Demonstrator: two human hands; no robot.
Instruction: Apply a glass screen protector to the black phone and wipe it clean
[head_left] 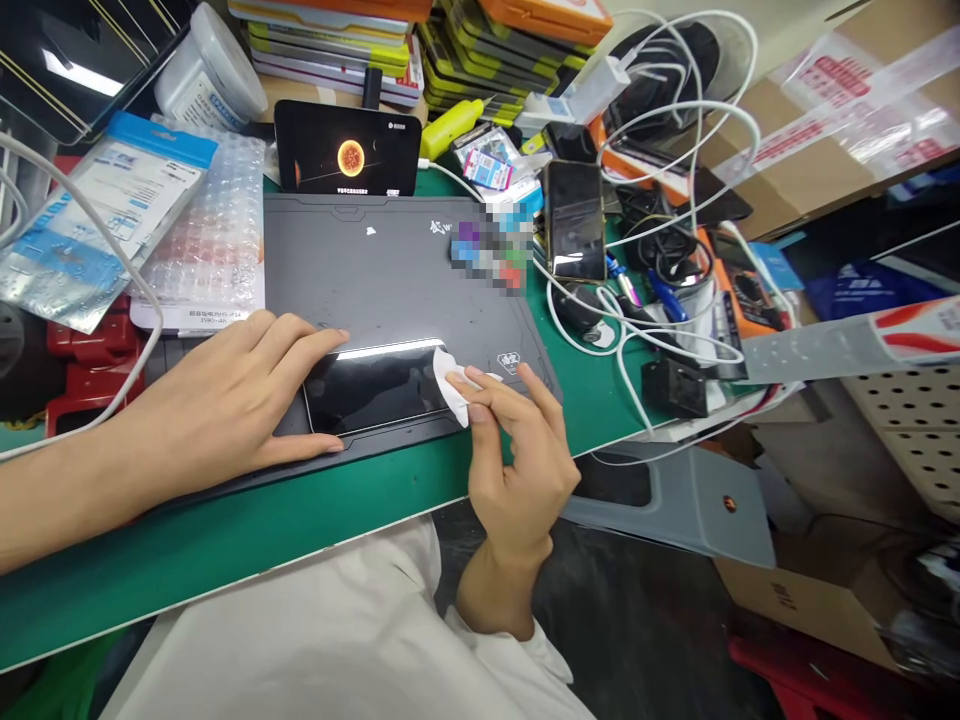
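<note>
A black phone [375, 392] lies flat, screen up, on a dark grey mat [360, 265] near the table's front edge. My left hand [232, 400] rests at its left end, thumb and fingers spread around the corners. At the phone's right end, my right hand [521, 440] pinches a small white cloth [452, 388] between thumb and fingers. The cloth touches the right edge of the screen. Part of the cloth is hidden under the fingers.
Behind the mat a second phone [347, 148] stands upright with a lit screen. Bubble wrap [206, 220] and a plastic packet [112, 210] lie left. Another phone [574, 220], white cables [630, 340] and a black adapter [675, 388] crowd the right side. A cardboard box [847, 120] stands beyond.
</note>
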